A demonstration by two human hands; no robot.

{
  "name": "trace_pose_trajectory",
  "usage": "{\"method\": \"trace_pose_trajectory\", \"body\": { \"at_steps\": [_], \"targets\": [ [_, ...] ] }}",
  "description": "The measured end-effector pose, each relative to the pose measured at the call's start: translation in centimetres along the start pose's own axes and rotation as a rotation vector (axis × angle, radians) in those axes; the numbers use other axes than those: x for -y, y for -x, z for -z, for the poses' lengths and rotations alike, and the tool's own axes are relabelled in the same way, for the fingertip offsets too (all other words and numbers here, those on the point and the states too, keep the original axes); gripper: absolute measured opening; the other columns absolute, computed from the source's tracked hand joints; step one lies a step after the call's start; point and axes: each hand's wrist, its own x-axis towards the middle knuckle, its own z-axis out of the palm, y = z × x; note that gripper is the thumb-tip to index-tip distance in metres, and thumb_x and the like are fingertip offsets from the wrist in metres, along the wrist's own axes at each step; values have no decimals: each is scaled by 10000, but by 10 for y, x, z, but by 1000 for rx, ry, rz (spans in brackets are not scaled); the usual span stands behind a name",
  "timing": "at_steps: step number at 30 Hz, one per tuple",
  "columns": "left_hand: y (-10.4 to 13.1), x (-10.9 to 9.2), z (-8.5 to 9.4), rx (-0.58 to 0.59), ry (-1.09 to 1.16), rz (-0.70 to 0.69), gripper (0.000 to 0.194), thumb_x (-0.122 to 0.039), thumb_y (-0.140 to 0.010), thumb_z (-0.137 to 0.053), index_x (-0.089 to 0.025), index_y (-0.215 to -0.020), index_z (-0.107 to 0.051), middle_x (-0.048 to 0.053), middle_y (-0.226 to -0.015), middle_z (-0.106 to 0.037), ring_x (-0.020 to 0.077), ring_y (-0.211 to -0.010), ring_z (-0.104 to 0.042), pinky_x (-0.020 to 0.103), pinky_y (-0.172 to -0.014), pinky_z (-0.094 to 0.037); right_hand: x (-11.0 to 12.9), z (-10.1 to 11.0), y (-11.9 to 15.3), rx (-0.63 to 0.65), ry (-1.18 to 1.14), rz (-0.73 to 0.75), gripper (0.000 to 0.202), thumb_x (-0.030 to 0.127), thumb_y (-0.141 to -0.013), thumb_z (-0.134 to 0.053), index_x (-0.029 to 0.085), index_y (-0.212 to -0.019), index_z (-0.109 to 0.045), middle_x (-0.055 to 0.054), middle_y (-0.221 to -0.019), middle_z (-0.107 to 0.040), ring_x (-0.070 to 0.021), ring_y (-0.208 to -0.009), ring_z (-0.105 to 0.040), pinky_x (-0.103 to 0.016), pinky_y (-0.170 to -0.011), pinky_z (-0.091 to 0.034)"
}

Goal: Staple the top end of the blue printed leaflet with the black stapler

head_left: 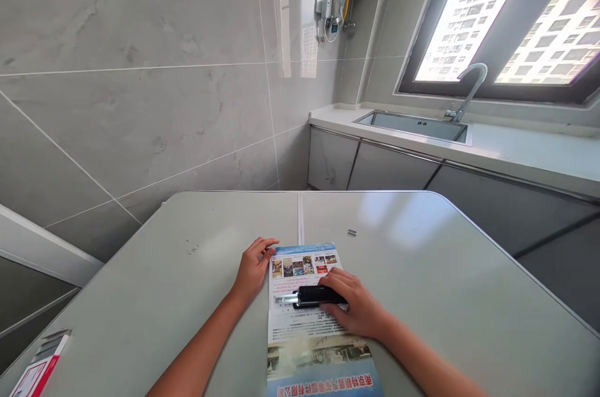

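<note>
A printed leaflet [319, 325] with pictures and text, upside down to me, lies on the table in front of me. Across its middle lies a black stapler [309, 295], its silvery metal end pointing left. My right hand [356, 303] is closed around the stapler's black rear end, thumb on the near side and fingers on the far side. At the leaflet's far left corner, my left hand [253, 269] holds the edge between thumb and fingers. The underside of that grip is hidden.
Small strips of staples [351, 232] lie beyond the leaflet on the pale table [445, 297]. A red-and-white box [40, 369] sits at the table's near left edge. Behind are a counter [529, 150] with a sink [412, 125] and a tap [471, 89].
</note>
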Motion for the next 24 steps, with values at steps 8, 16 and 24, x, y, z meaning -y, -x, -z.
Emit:
{"method": "trace_pose_trajectory", "body": {
  "at_steps": [8,16,24],
  "targets": [
    [12,-26,-16,79,9,-63,195,-354,-1005,-588,-269,-1077,-748,55,-1008,-690,232,-949,-594,333,-866,-456,-12,3,1,-224,47,-80,274,241,-955,-616,233,-1228,-584,-99,-1035,-708,-244,-926,-652,-367,-803,-552],
    [10,-27,-8,183,-9,-161,178,-305,-1007,-585,-246,-1094,-729,87,-1152,-703,251,-1086,-622,374,-958,-473,-15,0,2,-229,68,-122,256,246,-956,-614,226,-1211,-593,-97,-1032,-704,-245,-922,-631,-366,-780,-539],
    [13,-32,-15,503,-115,-409,242,-228,-1028,-556,-228,-1241,-670,108,-1254,-724,253,-1207,-643,445,-1066,-461,-14,1,-1,-130,30,-73,251,242,-960,-607,226,-1210,-602,-91,-1004,-718,-253,-936,-615,-388,-825,-521]
  ]
}}
